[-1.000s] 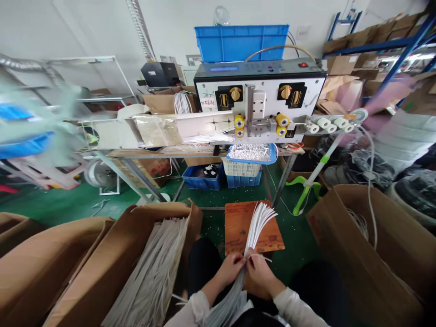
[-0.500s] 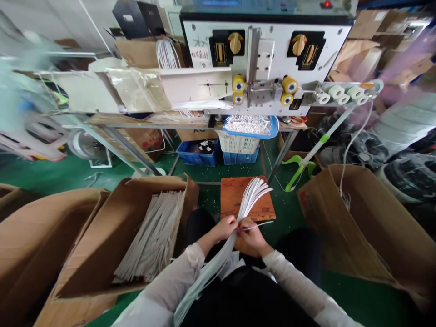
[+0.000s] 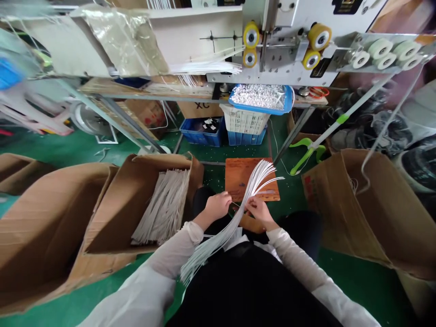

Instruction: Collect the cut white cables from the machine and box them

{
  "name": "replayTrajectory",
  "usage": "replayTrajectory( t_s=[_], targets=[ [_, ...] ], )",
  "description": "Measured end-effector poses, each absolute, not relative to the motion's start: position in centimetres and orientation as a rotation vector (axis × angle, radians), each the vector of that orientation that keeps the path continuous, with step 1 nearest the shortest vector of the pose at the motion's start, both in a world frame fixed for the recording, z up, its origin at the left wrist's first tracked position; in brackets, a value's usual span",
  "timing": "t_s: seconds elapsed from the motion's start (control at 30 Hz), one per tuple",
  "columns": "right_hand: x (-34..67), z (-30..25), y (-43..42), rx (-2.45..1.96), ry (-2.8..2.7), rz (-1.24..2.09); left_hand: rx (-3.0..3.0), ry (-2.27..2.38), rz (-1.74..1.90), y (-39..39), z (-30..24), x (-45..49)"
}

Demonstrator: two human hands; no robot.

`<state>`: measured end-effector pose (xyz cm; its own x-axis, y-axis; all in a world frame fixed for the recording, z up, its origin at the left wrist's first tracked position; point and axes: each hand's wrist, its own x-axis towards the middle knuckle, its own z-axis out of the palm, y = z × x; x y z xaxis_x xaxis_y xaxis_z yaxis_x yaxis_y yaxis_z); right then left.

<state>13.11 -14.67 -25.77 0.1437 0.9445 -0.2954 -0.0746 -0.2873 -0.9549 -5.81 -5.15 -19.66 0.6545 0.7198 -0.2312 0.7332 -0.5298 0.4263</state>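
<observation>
A bundle of cut white wires [image 3: 220,238] runs diagonally across my lap, its far ends fanned over a reddish-brown wooden board [image 3: 235,175]. My left hand [image 3: 218,206] is closed just left of the bundle, and a thin strand stretches from its fingertips toward the wires. On the other side, my right hand [image 3: 258,210] pinches at the bundle's right edge, fingers bent against the wires. Whether it grips the whole bundle or only a strand is partly hidden.
Left of me, a cardboard box [image 3: 112,204] holds many white wires [image 3: 161,206]. Another cardboard box [image 3: 340,218] stands at right. Ahead is a machine with yellow rollers [image 3: 319,37]; below it, a blue tray [image 3: 260,108] of white scraps sits on a white basket [image 3: 243,120].
My left hand has moved left, away from the bundle, drawing a thin strand out. My right hand stays by the wires. The view has tilted down.
</observation>
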Motion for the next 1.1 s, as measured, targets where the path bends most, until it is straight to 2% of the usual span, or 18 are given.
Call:
replayTrajectory(
  t_s=[0.13, 0.23, 0.43, 0.63, 0.9, 1.1],
  targets=[
    [13.0, -25.6, -13.5, -1.471, -1.060, 1.256, 2.503, 0.971, 0.126, -5.8, -19.0, -3.5],
    [13.0, -25.6, -13.6, -1.503, -1.200, 1.148, 2.459, 0.968, 0.114, -6.7, -19.3, -2.2],
    [12.9, -25.8, -14.5, -1.517, -1.134, 1.114, 2.313, 1.008, 0.174, -8.4, -20.6, -2.8],
    [14.0, -25.3, -14.4, -1.438, -1.298, 0.975, 2.335, 0.889, 0.243, -6.9, -21.7, -3.0],
    [14.3, -26.0, -14.5, -1.617, -1.679, 0.501, 2.233, 0.954, 0.360, -6.8, -23.9, -1.5],
    [12.8, -27.1, -14.6, -1.704, -1.613, 0.384, 2.143, 0.923, 0.428, -6.3, -24.8, -1.7]
  ],
)
